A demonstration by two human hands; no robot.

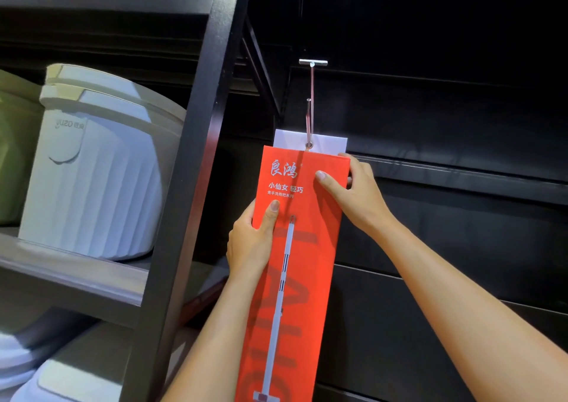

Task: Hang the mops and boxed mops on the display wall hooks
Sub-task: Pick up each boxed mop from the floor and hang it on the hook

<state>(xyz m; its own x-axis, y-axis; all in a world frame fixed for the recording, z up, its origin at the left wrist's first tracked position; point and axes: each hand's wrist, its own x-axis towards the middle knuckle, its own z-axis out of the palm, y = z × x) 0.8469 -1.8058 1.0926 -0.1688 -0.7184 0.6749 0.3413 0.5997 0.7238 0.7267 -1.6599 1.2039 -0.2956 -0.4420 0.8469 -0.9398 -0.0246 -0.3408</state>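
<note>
boxed mop (295, 278) (hung on hook (311, 103)) clasped between left hand (249, 242), lower, and right hand (353, 192)

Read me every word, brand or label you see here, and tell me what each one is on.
"良鸿": top of the red box.
"小仙女 轻巧": just below, same box.
"免手洗拖把系列": small line under that.
Large faint letters down the box: partly covered, not readable.
Embossed logo on the white bucket: too blurred to read.
</note>
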